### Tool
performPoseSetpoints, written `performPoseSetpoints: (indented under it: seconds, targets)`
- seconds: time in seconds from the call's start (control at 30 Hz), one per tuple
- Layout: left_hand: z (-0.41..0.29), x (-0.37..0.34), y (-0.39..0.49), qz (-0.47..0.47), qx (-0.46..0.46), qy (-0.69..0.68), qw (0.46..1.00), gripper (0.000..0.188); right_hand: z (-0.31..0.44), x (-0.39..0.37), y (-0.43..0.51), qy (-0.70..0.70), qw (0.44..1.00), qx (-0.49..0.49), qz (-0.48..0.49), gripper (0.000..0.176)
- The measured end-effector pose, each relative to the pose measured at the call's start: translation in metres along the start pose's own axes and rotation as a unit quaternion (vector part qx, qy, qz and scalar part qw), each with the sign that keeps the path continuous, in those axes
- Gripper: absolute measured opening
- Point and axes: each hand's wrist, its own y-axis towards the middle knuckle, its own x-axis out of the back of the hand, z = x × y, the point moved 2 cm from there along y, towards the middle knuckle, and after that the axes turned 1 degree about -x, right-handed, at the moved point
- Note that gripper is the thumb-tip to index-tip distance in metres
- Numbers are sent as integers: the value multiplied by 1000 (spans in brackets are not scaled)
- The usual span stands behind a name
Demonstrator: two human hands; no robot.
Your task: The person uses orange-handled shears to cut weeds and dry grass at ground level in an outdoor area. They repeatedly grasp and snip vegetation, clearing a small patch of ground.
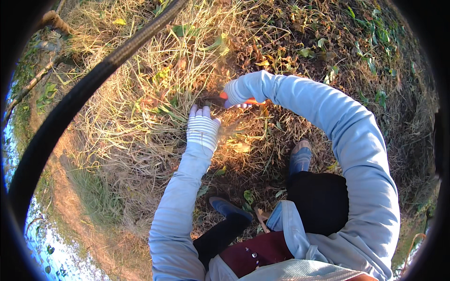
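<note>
My right hand (236,94), in a striped work glove, grips the orange handle (251,100) of a hand tool. A dark, blurred part of it, perhaps a blade (215,100), points left, low in the grass; its exact shape cannot be told. Just below that dark part is my left hand (203,128), palm down in a matching striped glove. Its fingertips reach the base of a clump of dry grass (182,84). Whether those fingers close on any stems is hidden.
Across the upper left, close to the camera, runs a thick dark cord or strap (88,80). Bare branches (35,79) lie at the far left. Brown leaf litter and green leaves (307,52) cover the ground at upper right. My blue shoes (301,156) stand below.
</note>
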Motion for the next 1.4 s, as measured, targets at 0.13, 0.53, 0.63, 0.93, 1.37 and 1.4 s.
performPoseSetpoints:
  seconds: [0.13,0.53,0.63,0.93,1.37,1.4]
  targets:
    - [2,2,2,27,-18,8,999,22,-3,-6,23,-122,992,0,-30,43]
    - [24,5,-8,46,27,-43,998,20,4,-40,-28,160,976,-121,-81,35]
    - [21,0,-12,22,-24,-38,999,19,9,-27,-22,78,990,-119,-2,33]
    - [14,-6,-16,-24,-32,-23,999,16,32,-3,-22,-286,949,-87,-100,47]
    - [11,-5,-14,-13,-9,-32,999,15,22,-14,-62,-75,992,-97,-35,42]
    - [11,-6,-14,-13,-9,-30,999,15,23,-14,-60,-124,989,-74,-21,47]
